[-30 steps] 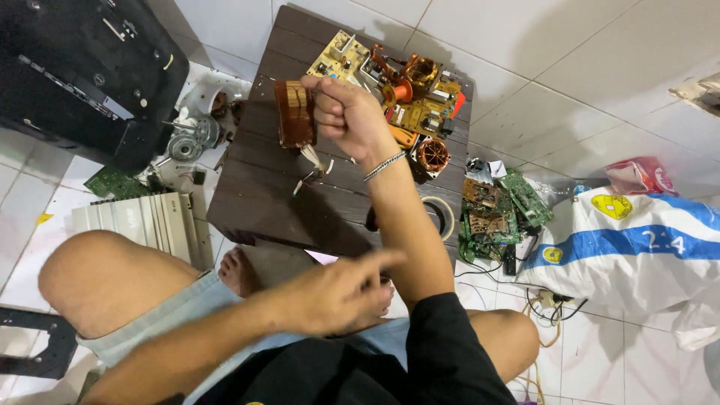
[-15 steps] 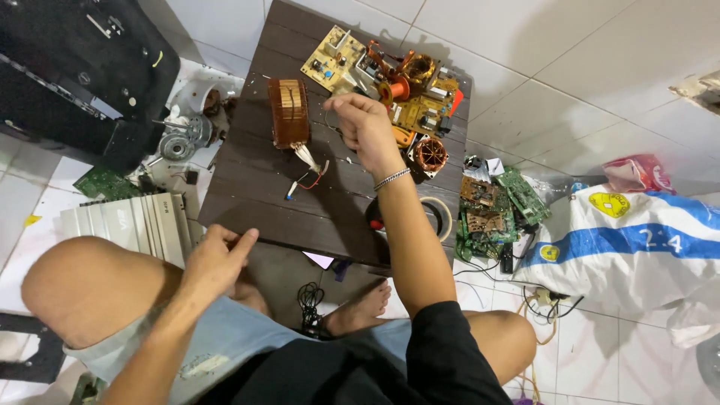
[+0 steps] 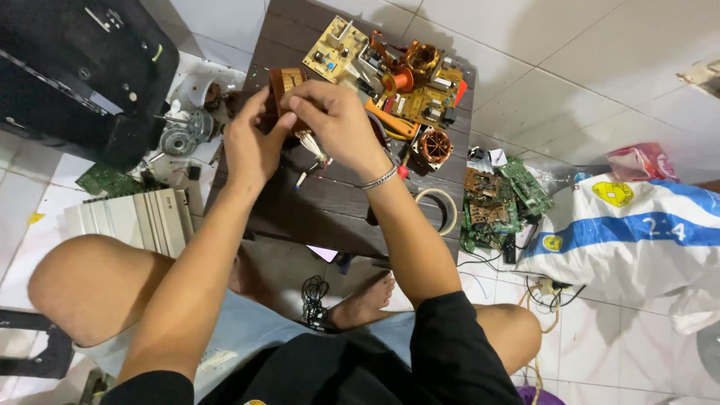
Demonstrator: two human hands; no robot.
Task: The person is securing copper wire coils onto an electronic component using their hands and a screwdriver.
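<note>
A brown transformer [image 3: 286, 81] with loose wires [image 3: 315, 154] hanging below it is held over the dark wooden table [image 3: 315, 206]. My left hand [image 3: 251, 142] grips its left side and my right hand [image 3: 337, 124] pinches its top right corner. A bracelet sits on my right wrist. Both hands hide most of the transformer's lower part.
Circuit boards [image 3: 337, 49] and copper coils [image 3: 435, 146] lie at the table's far end, and a tape roll [image 3: 442, 210] near its right edge. More green boards [image 3: 495, 199] lie on the tiled floor beside a white and blue sack [image 3: 637, 225]. A black case [image 3: 75, 67] and grey unit [image 3: 131, 217] stand left.
My left hand has risen from my lap to the table and taken hold of the transformer, which my right hand held alone before.
</note>
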